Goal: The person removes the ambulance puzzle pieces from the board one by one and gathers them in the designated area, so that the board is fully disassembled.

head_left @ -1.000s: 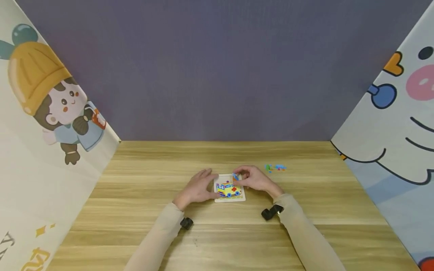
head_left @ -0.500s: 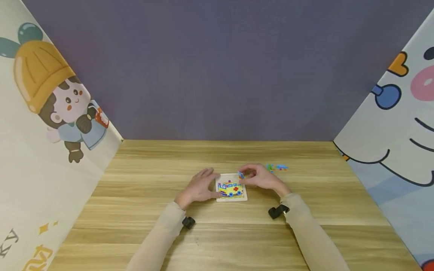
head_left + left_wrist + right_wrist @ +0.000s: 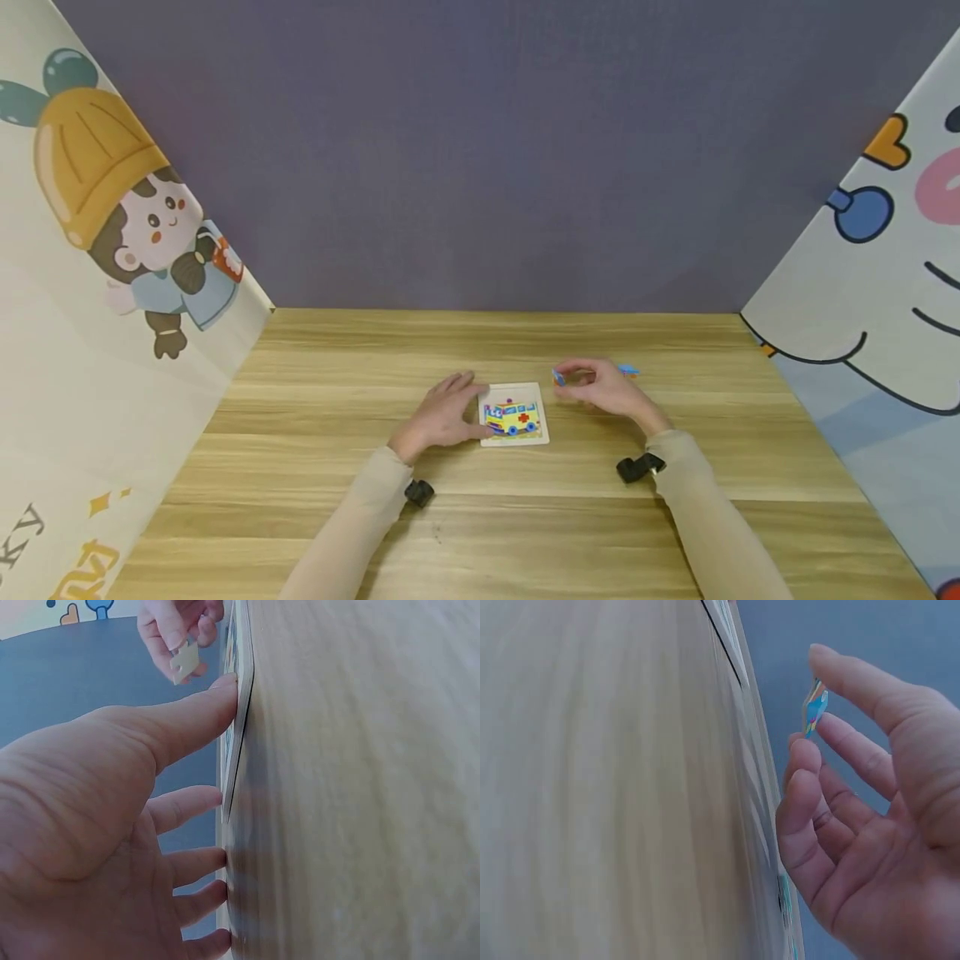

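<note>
A square jigsaw puzzle tray (image 3: 529,392) with a pale frame lies flat on the table, its lower part showing a yellow ambulance with a red cross. At its left side rests my left hand (image 3: 442,412), fingers spread; in the left wrist view the thumb (image 3: 199,720) presses the tray's edge and the other fingertips meet the tabletop. My right hand (image 3: 609,390) pinches a small blue and orange puzzle piece (image 3: 558,377) between thumb and fingers, to the right of the tray. From the left wrist the piece's plain wooden back (image 3: 184,663) shows.
Beyond the right hand lies a loose blue puzzle piece (image 3: 628,370), partly hidden by that hand; pieces (image 3: 784,896) also show low in the right wrist view. A grey wall (image 3: 495,167) closes the back of the wooden table (image 3: 480,533), with printed panels on both sides.
My right hand has moved right, off the tray, carrying the puzzle piece, and now covers part of the loose pieces. The left hand has stayed at the tray's side.
</note>
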`<state>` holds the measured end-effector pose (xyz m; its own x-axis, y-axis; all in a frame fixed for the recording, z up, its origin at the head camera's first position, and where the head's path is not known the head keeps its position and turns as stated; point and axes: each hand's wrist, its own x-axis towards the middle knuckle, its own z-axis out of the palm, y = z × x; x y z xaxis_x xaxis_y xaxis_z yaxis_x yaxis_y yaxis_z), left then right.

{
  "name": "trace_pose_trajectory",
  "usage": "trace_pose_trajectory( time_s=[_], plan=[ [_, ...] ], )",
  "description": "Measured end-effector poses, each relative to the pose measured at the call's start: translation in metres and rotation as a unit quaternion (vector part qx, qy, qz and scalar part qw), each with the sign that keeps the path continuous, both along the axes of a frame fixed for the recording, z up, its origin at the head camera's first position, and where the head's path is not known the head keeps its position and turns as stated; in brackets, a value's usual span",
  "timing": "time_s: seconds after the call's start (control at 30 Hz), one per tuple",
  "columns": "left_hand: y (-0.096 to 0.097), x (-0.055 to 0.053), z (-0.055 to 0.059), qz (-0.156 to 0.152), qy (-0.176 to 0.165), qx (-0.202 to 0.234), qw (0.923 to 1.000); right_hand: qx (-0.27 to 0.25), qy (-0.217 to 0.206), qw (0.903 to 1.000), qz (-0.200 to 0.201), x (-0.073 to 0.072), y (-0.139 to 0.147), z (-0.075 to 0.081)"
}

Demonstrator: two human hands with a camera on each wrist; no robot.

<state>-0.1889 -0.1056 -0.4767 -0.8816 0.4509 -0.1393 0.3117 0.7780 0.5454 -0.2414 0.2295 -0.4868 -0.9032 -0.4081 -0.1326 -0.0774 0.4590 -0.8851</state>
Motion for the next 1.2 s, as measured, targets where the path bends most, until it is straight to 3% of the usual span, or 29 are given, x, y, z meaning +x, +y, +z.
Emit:
trace_pose_trajectory(
  time_s=[0.53,0.97,1.2],
  plan=[
    [0.002,-0.001,0.0,-0.004,0.002,-0.005,1.0,0.009,0.032,0.9985,-0.044,-0.002,0.044,0.0],
    [0.002,0.0,0.002,-0.003,-0.001,-0.006,1.0,0.037,0.01,0.9959,-0.082,0.003,0.081,0.006],
    [0.002,0.0,0.002,0.002,-0.005,-0.01,0.9999,0.031,0.019,0.9948,-0.096,0.003,0.102,0.004]
  ],
)
